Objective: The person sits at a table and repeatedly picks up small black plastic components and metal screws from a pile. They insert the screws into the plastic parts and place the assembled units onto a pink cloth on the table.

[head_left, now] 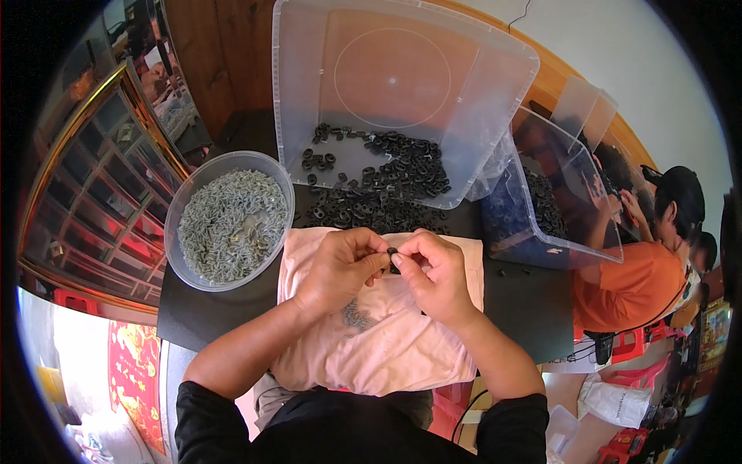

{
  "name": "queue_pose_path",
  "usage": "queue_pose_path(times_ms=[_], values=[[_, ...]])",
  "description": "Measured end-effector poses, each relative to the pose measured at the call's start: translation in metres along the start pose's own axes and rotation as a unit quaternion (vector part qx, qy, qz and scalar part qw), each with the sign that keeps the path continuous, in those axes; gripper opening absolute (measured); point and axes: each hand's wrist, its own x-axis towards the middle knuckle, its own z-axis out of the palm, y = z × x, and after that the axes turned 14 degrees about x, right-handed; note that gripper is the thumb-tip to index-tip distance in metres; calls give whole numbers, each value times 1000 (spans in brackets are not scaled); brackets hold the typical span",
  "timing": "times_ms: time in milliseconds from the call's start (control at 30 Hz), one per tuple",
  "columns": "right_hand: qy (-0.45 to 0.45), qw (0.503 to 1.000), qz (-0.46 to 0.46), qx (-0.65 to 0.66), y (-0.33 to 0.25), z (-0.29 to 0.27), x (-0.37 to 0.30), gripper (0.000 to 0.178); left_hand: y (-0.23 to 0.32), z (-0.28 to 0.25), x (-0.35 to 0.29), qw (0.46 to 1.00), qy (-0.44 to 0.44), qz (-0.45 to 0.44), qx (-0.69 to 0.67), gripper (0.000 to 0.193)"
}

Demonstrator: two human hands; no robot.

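A small black plastic part [393,251] is pinched between the fingertips of my two hands, above a pale pink cloth [402,340]. My left hand [349,267] closes on it from the left, thumb against fingers. From the other side my right hand [434,274] grips it between thumb and forefinger. The part's exact kind is too small to make out. Below the left hand, a little heap of thin grey metal pieces [356,317] lies on the cloth. Just beyond the hands, many loose black parts [371,210] are spread on the dark table.
A round clear tub [171,232] of small grey metal pieces stands at the left. Ahead, a large clear bin [301,93] lies tipped toward me with black parts inside. Another bin [533,220] holds more at the right. Beyond it sits a person in orange [634,290].
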Motion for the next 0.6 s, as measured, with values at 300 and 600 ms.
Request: queue_pose_path(times_ms=[300, 600], values=[[13, 964, 209, 165, 13, -17, 10, 6, 3, -4, 8, 994, 28, 60, 87, 12], [170, 912, 138, 346, 24, -58, 23, 9, 26, -37, 20, 991, 127, 8, 51, 10]])
